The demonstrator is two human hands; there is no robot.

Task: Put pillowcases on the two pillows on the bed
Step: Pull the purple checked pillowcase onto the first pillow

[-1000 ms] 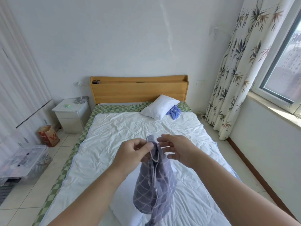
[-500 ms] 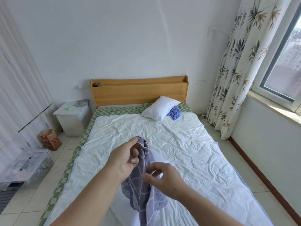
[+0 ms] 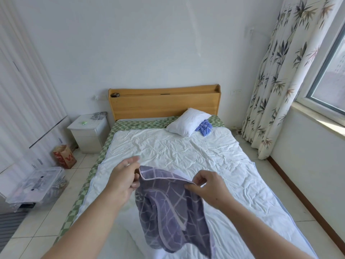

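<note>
The purple pillowcase (image 3: 168, 208) hangs low in the centre of the frame, over the near end of the bed (image 3: 183, 152), its piped top edge stretched between both hands. The step in hand seems to be finding and spreading the opening. To do it well, the person should pinch only one layer of the hem at each corner and pull the edge taut, so the mouth gapes. The left hand (image 3: 124, 179) is mostly closed, pinching the left corner of the edge. The right hand (image 3: 207, 186) is curled, thumb and forefinger nipping the right end. A bare white pillow (image 3: 186, 123) lies well apart at the headboard, upper centre, with a blue cloth (image 3: 205, 128) beside it.
</note>
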